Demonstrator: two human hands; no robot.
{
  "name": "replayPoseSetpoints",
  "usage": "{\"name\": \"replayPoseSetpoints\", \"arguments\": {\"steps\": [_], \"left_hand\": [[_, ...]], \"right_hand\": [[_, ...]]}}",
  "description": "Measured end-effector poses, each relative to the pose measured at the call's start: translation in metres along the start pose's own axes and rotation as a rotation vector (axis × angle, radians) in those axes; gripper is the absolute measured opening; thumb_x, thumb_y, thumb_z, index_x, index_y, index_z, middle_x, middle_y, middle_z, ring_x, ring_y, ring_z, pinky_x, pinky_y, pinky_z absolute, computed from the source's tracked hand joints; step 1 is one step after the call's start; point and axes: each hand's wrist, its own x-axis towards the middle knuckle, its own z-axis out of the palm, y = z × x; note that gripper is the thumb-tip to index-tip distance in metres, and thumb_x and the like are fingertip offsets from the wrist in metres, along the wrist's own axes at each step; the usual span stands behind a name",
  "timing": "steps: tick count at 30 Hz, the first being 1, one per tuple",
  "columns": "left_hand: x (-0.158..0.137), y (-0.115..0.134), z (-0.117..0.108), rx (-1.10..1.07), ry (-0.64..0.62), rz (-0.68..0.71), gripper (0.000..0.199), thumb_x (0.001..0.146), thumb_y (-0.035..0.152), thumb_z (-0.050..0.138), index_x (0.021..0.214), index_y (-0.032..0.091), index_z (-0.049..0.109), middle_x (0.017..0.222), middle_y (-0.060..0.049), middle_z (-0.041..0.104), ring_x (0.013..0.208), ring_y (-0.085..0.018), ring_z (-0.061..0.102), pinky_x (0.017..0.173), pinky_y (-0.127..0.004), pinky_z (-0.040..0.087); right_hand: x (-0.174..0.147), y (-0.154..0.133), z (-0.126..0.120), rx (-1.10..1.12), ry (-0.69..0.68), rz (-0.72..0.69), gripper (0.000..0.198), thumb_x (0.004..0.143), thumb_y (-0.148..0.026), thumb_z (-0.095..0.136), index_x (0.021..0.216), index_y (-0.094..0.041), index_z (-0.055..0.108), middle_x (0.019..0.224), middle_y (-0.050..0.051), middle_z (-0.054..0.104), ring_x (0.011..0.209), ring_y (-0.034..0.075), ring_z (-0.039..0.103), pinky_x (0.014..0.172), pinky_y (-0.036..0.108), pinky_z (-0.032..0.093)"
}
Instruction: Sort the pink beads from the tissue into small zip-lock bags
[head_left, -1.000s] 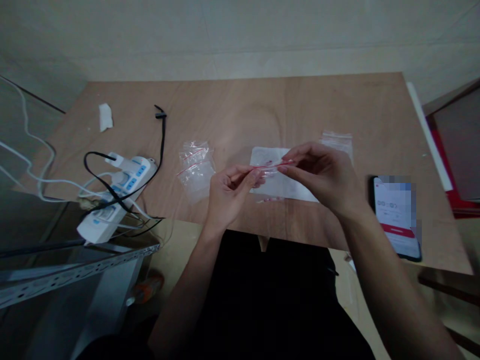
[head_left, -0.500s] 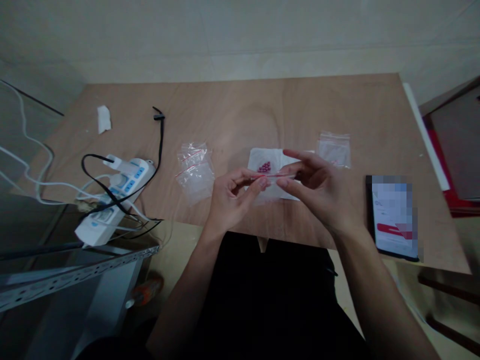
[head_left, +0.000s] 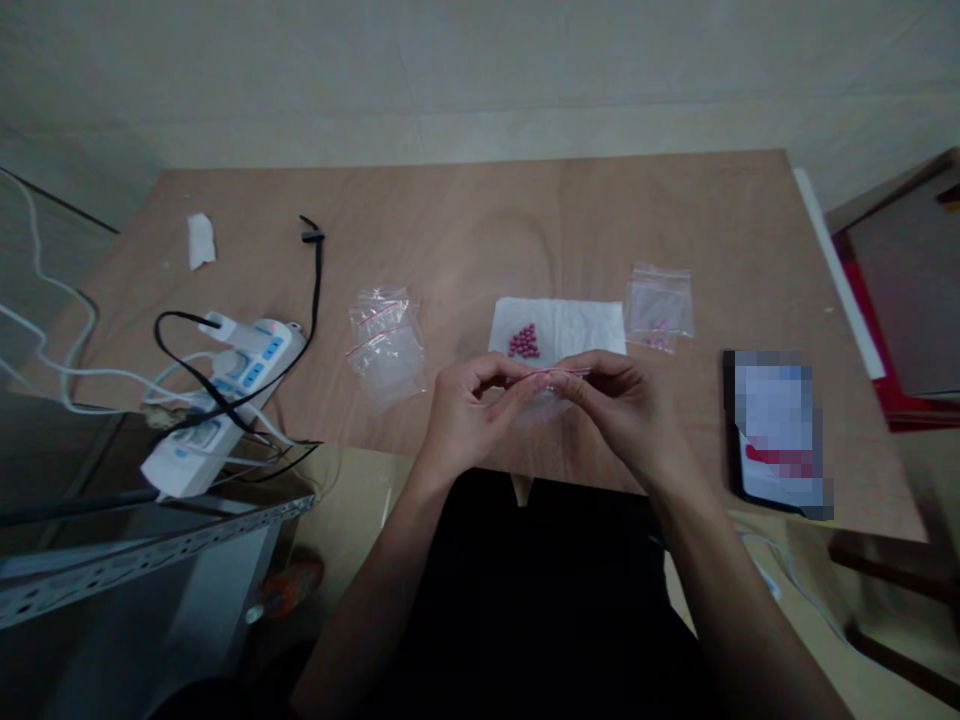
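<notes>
Both forearms reached in from the lower part of the view and angled inward, bringing the left hand [head_left: 466, 415] and the right hand [head_left: 631, 415] together over the near part of the wooden surface [head_left: 450, 225], thumb tips close to each other. Each grip was pinched on a small clear bag [head_left: 540, 408] with a red strip: thumb on the person's side, bent index finger on the far side, left hand at the strip's left end, right hand at its right end. The bag was between them, at the near side of a white sheet [head_left: 589, 325] bearing a cluster of dark pink pellets [head_left: 524, 342]. Overlapping bags with pink pellets [head_left: 660, 300] lay beyond the right hand; flat clear bags [head_left: 388, 355] lay left of the left hand.
</notes>
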Motion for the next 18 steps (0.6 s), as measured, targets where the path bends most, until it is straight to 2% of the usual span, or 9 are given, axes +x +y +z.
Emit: {"name": "replayPoseSetpoints", "arguments": {"steps": [3,6,9,12,15,18], "left_hand": [[-0.001,-0.002,0.000,0.032,-0.019,0.015,0.019,0.080,0.036,0.072,0.075,0.017,0.070,0.074,-0.004,0.073,0.068,-0.014,0.067,0.067,-0.026,0.054],[-0.004,-0.004,0.001,0.120,-0.011,0.033,0.017,0.084,0.033,0.067,0.078,0.017,0.069,0.077,-0.004,0.073,0.071,-0.014,0.066,0.067,-0.025,0.052],[-0.008,-0.005,0.006,0.186,0.008,0.060,0.016,0.086,0.033,0.065,0.081,0.018,0.068,0.077,-0.003,0.072,0.071,-0.014,0.066,0.066,-0.025,0.049],[-0.009,-0.005,0.008,0.202,0.019,0.050,0.021,0.085,0.037,0.067,0.077,0.018,0.068,0.073,-0.002,0.071,0.066,-0.013,0.064,0.063,-0.024,0.048],[-0.002,-0.001,-0.004,0.169,0.071,0.065,0.029,0.085,0.046,0.065,0.074,0.019,0.068,0.070,-0.001,0.070,0.065,-0.012,0.062,0.063,-0.025,0.048],[0.017,0.016,-0.034,0.036,0.245,0.143,0.037,0.085,0.054,0.062,0.069,0.021,0.065,0.063,0.002,0.063,0.058,-0.011,0.057,0.056,-0.024,0.045]], "right_hand": [[-0.004,0.006,-0.002,0.028,-0.004,0.033,0.027,0.068,-0.047,0.080,0.071,-0.021,0.073,0.073,0.003,0.074,0.067,0.016,0.067,0.065,0.031,0.054],[-0.010,0.007,-0.003,-0.050,0.022,0.012,0.026,0.072,-0.046,0.077,0.073,-0.021,0.072,0.073,0.004,0.074,0.067,0.017,0.067,0.064,0.031,0.054],[-0.015,0.002,-0.005,-0.184,0.039,-0.044,0.021,0.076,-0.040,0.074,0.074,-0.020,0.071,0.073,0.004,0.073,0.067,0.017,0.066,0.063,0.030,0.052],[-0.015,-0.009,-0.011,-0.210,0.054,-0.076,0.018,0.079,-0.037,0.072,0.074,-0.020,0.070,0.068,0.002,0.070,0.062,0.015,0.064,0.059,0.028,0.051],[-0.004,-0.019,-0.029,-0.192,0.173,-0.083,0.015,0.080,-0.037,0.072,0.078,-0.022,0.071,0.060,-0.001,0.064,0.049,0.012,0.056,0.048,0.026,0.044],[0.024,-0.016,-0.061,-0.235,0.314,-0.133,0.020,0.079,-0.036,0.074,0.096,-0.025,0.071,0.064,-0.001,0.066,0.043,0.011,0.051,0.045,0.028,0.038]]}}
